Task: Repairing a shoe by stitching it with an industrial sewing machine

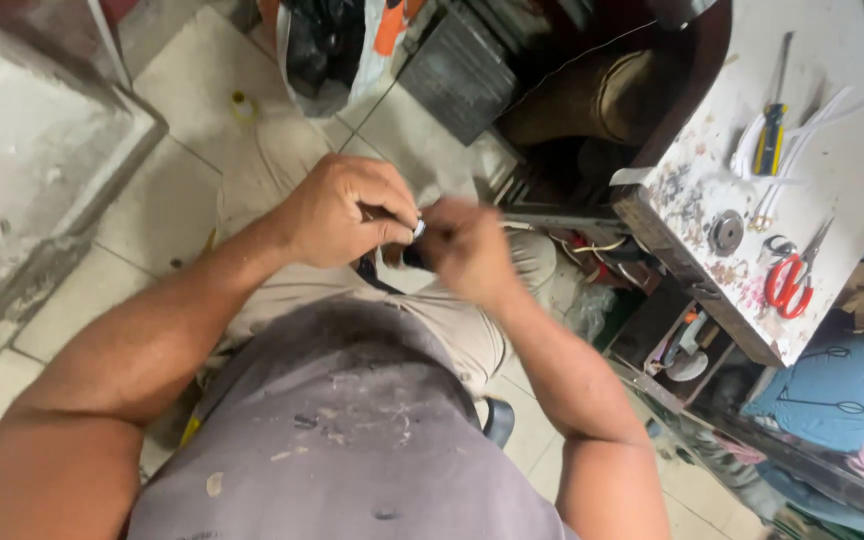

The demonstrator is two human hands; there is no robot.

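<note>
— Two hands are all I have to go on from the head view, and they meet in front of my chest. My left hand (347, 212) is curled into a loose fist, thumb and fingers pinched on a small metal ring-shaped part (419, 228) at its right edge.

— And the other hand?

— My right hand (467, 250) is blurred, closed against the same part from the opposite side, so both hands are clamped together on it. Something dark sits just under the right hand's fingers; I can't tell what it is.

— How far along would you say?

— Mid-way, by my judgement: the part is gripped and being worked, not set down anywhere. Nothing shows it finished.

— Tools?

— Untouched, well off to the right of my right hand: red-handled scissors (788, 283), a yellow-and-black screwdriver (771, 135) and a round metal disc (725, 231) on the paint-spattered white bench (832, 190).
</note>
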